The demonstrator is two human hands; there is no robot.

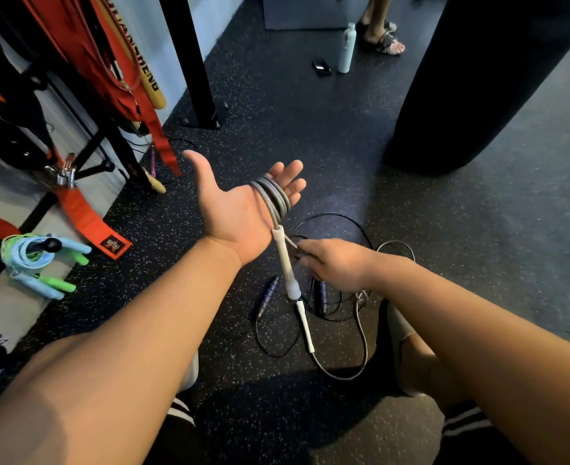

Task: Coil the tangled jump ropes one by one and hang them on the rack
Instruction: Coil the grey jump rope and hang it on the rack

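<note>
My left hand (233,203) is held palm up with fingers spread, and several turns of a grey jump rope (273,198) are wound around its fingers. One white handle (285,263) of that rope hangs down from the palm's edge. My right hand (333,263) pinches the grey rope just below the coil. The rope's other white handle (305,327) lies on the floor with slack grey cord (360,333). A black rope with purple handles (268,295) lies tangled on the floor beneath my hands. A blue and a green coiled rope (38,260) hang on a rack peg (50,245) at the left.
The black rack (85,152) at the left carries red straps (89,223) and bands. A black post (193,62) is bolted to the speckled floor. A black punching bag (471,78) hangs at the right. A bottle (347,48), a phone (321,67) and another person's feet (382,38) are at the back.
</note>
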